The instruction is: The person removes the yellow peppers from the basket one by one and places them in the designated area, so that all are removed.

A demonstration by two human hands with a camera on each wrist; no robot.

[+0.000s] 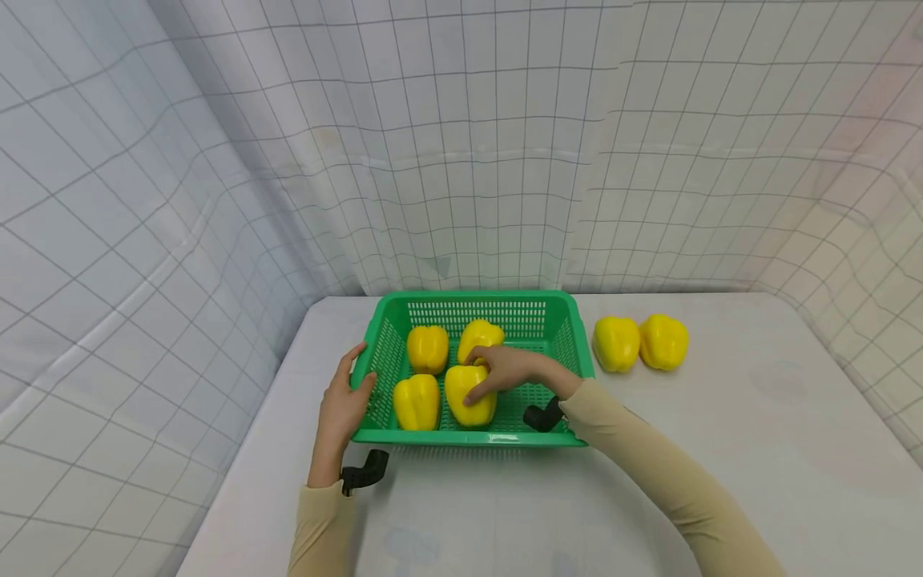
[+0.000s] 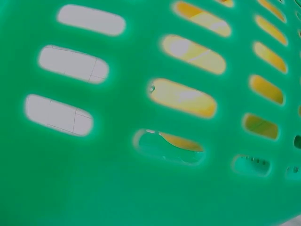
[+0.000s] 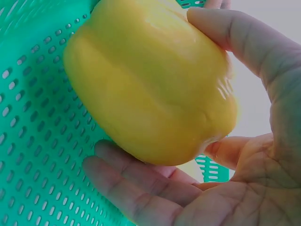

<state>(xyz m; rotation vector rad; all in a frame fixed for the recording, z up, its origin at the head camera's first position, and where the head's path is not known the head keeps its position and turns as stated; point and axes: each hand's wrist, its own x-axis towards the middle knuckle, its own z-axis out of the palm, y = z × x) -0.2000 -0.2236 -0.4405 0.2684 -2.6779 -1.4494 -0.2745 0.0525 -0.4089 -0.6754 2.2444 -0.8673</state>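
Observation:
In the head view, a green plastic basket (image 1: 476,437) stands on the table with several yellow bell peppers inside. My right hand (image 1: 510,366) reaches over it and holds the front bell pepper (image 1: 467,401). Up close in the right wrist view, thumb and fingers lie around this bell pepper (image 3: 150,84), beside the perforated wall. My left hand (image 1: 343,405) grips the basket's left rim, thumb on the inner side. Only the slotted basket wall (image 2: 117,188) fills the left wrist view, with yellow showing through; the left fingers are out of sight there.
Two more yellow bell peppers, one nearer (image 1: 616,344) and one farther right (image 1: 664,342), sit on the white table (image 1: 757,417) right of the basket. Inside it are further bell peppers at back left (image 1: 428,349), front left (image 1: 417,402) and back middle (image 1: 481,335). Grid-patterned curtains (image 1: 469,160) hang behind.

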